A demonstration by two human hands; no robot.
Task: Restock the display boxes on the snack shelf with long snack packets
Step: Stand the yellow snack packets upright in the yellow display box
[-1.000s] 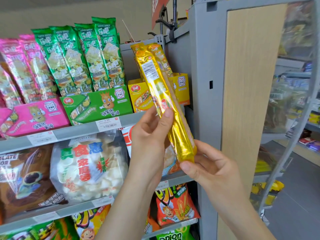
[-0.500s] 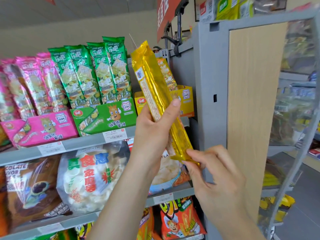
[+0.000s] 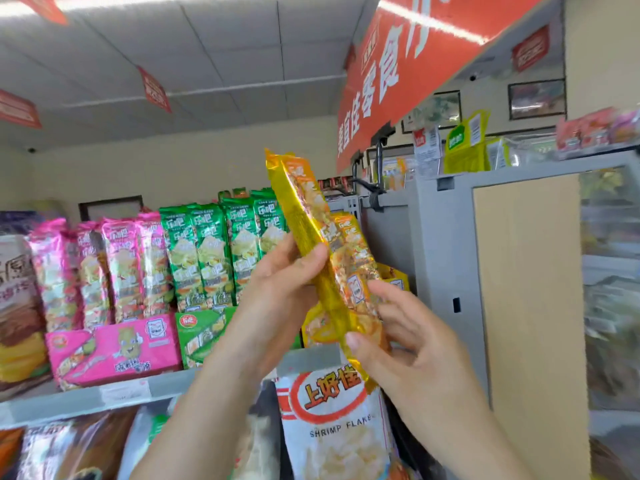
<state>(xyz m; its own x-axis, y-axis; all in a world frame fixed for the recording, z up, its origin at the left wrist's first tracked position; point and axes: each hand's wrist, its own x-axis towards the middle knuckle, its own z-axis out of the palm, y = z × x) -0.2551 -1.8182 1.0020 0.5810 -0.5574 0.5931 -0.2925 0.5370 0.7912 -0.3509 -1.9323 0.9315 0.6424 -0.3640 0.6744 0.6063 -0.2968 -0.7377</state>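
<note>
Packet, yellow, is held tilted before the shelf, top leaning left. Right hand pinches its lower end; left hand grips its middle. Behind it stands a yellow box, right of the green box and pink box.

head cam | faces forward, slightly up, at snack shelf | close | edges perhaps motion-blurred

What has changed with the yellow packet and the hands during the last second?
The yellow snack packet was turned about its length: its barcode back faced the camera, now the printed front shows. The left hand holds its middle and the right hand its lower end, as before. Green packets and pink packets stand unmoved.
</note>
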